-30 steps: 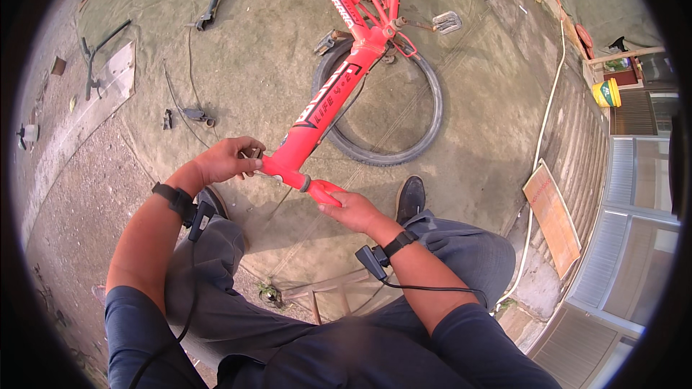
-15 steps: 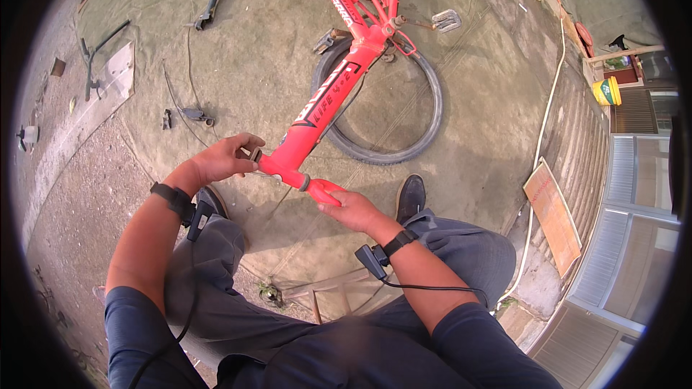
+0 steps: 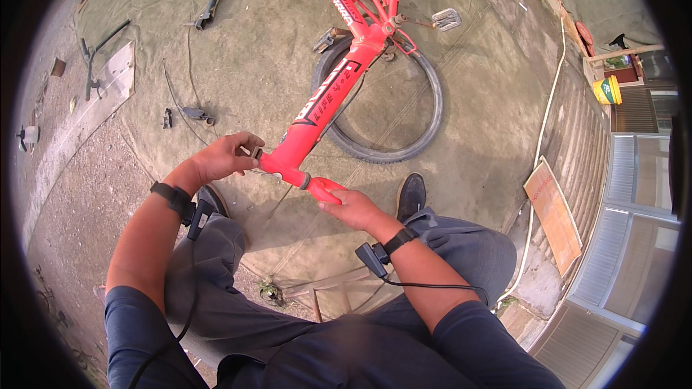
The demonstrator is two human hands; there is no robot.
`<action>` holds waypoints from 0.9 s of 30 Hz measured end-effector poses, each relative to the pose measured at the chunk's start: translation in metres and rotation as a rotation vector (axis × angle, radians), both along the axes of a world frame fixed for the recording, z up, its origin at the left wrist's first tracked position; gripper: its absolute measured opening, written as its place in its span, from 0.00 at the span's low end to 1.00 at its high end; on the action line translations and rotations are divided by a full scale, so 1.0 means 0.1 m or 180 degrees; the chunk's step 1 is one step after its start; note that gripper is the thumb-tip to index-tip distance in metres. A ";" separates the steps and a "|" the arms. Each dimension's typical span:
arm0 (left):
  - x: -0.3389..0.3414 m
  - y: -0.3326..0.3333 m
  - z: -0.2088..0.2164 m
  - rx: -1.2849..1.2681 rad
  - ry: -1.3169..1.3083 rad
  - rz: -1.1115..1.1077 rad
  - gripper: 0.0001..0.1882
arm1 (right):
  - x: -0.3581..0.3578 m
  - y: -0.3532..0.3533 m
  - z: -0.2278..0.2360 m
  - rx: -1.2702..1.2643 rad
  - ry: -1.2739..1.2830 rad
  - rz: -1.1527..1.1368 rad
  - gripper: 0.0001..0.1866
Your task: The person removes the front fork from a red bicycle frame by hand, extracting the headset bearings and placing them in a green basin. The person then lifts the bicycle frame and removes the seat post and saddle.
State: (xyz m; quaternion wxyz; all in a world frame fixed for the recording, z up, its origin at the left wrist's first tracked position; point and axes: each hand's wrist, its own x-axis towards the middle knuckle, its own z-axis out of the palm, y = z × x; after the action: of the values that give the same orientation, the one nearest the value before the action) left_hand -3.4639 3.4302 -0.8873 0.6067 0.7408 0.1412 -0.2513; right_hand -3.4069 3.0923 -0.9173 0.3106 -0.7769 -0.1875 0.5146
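From my end I see the greenish ground (image 3: 238,72) filling most of the frame. Across it, from top centre down to just left of the middle, runs the red bicycle frame (image 3: 328,104), its near tube between both hands. A black tyre (image 3: 378,156) shows behind it at centre. Right of the frame's middle I have a reddish-tan board (image 3: 553,215), leaning or lying, I cannot tell which. Near the centre, the right hand (image 3: 355,210) grasps a red end piece (image 3: 323,188) beyond the tube's lower right end. Left of it, the left hand (image 3: 220,158) has thumb and fingers pinched on a dark ring (image 3: 257,153) at the tube's other end. A yellow bucket (image 3: 607,91) stands upper right; a pedal (image 3: 447,19) sits above centre right. Smallest, a grey ring (image 3: 305,181) circles the joint beside the right hand's piece.
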 end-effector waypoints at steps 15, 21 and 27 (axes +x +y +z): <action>0.00 0.01 -0.02 0.0091 -0.0037 -0.0155 0.23 | 0.00 0.00 0.02 0.0089 0.0035 -0.0028 0.23; 0.11 0.04 -0.08 0.0306 0.1275 -0.0113 0.26 | 0.00 0.00 0.02 0.0109 0.0061 -0.0039 0.23; -0.01 0.00 -0.05 -0.0003 -0.0186 0.0004 0.26 | 0.01 0.01 0.04 0.0086 0.0035 -0.0016 0.23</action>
State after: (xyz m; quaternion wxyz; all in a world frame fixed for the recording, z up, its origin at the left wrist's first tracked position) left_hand -3.4645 3.4298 -0.8922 0.6111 0.7475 0.1237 -0.2293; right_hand -3.4060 3.0931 -0.9136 0.3234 -0.7702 -0.1908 0.5155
